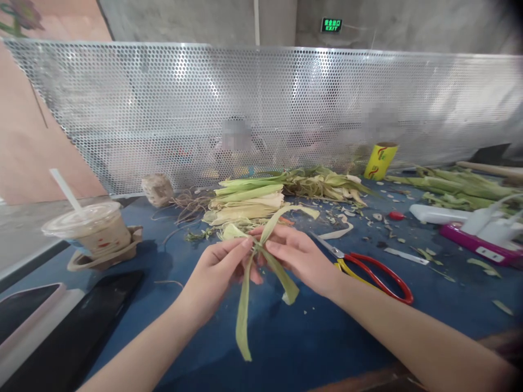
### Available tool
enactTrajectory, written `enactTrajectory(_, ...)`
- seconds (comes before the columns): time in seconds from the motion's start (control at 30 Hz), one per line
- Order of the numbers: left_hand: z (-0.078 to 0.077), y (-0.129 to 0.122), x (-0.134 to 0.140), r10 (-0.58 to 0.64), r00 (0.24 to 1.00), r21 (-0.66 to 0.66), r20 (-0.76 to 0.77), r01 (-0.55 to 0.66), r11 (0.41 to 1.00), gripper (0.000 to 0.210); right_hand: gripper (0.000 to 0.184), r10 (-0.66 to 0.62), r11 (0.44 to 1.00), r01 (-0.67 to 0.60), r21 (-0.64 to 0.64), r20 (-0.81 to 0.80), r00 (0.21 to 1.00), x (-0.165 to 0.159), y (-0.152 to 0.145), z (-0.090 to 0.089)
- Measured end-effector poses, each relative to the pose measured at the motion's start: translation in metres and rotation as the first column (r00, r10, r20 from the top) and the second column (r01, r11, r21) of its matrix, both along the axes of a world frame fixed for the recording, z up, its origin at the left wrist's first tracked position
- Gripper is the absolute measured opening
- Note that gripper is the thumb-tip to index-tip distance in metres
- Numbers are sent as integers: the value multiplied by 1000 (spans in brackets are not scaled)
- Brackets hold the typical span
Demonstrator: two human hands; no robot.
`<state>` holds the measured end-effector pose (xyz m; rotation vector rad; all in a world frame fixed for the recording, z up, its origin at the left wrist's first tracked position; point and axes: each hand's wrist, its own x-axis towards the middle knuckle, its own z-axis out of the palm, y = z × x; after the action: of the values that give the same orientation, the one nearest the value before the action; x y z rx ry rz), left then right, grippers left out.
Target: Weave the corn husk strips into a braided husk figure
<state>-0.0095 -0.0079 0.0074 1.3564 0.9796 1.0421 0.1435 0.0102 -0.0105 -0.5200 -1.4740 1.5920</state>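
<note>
Nearest the camera, two bare forearms (pixel 149 340) come in from the bottom edge over a dark blue tabletop (pixel 335 348). The left hand (pixel 220 267) and right hand (pixel 300 258) nearly meet at the middle, each narrowed to a pinch on long, pale green, ribbon-like husk strips (pixel 244 321) that cross between them; two ends hang down, one points up to the right. Just beyond lies a layered stack of yellow-green husk leaves (pixel 249 201). Red-and-yellow-handled metal scissors (pixel 347 257) lie just beside the right hand, partly hidden by its forearm. To the left, a clear lidded plastic cup (pixel 102 237) with a white straw (pixel 67 191) sits in a brown holder (pixel 102 264).
</note>
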Motion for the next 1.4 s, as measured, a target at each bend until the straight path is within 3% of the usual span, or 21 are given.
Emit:
enactTrajectory(0.13,-1,1,-3,-69,988,-64,139,78,995,27,27,67,994,-62,-93,53,996,2,4,-1)
enactTrajectory(0.2,-2,1,-3,-53,990,-104,133,67,992,19,25,2,1000,-4,9,171,985,2,5,-3)
enactTrajectory(0.3,-2,1,-2,-8,995,-154,97,23,988,19,8,-118,980,61,191,305,945,3,6,-8)
enactTrajectory(0.43,-1,0,0,35,999,-120,17,-32,992,17,23,-208,966,132,224,362,909,3,6,-8)
enactTrajectory(0.67,-6,2,-3,53,999,16,13,-53,998,16,29,-93,993,68,94,300,949,-1,-1,4)
enactTrajectory(0.83,-9,3,-2,-45,988,-90,147,59,994,29,28,-81,990,41,133,310,947,3,1,6)
enactTrajectory(1.0,-8,5,0,-99,953,-200,285,160,967,33,32,-18,999,6,49,244,970,5,0,7)
enactTrajectory(1.1,-3,3,0,-51,959,-221,280,116,968,31,32,-22,1000,20,10,234,972,6,1,7)
enactTrajectory(1.4,2,1,-2,-28,976,-73,215,45,996,11,20,82,997,-82,-8,170,982,9,4,-1)
